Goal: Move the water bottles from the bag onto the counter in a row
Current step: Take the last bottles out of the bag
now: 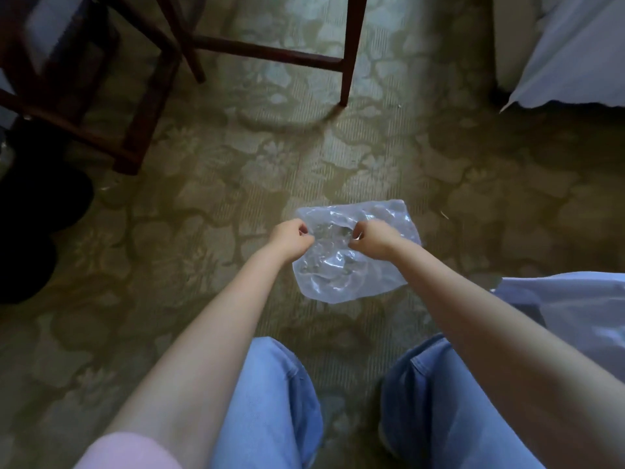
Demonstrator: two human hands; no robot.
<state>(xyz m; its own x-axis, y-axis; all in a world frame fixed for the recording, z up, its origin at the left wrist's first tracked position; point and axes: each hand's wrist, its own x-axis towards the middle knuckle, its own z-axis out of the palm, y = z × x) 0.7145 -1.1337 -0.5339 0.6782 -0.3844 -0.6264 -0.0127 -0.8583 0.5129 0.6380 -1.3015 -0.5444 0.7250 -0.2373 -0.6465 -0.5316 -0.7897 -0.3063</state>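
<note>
While the head view looks down, we see the left hand (291, 240) and the right hand (372, 236) each pinching the clear bag (338, 275) with curled fingers. The bag spreads between both hands, against the patterned carpet (203, 231); its contents are indistinct.

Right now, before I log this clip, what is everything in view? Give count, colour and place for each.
bag: one, clear plastic, on the carpet at centre; contents too blurred to count
carpet: one, olive-green floral, covers the floor
chair: one, dark wood, upper left
wooden frame: one, dark legs and crossbar, top centre
bedding: one, white, top right
cloth: one, pale blue-white, right edge
dark objects: count unclear, black, left edge
jeans legs: two, blue, bottom centre
sleeve: one, pink, bottom left
left hand: one, grips the bag's top
right hand: one, grips the bag's top
</note>
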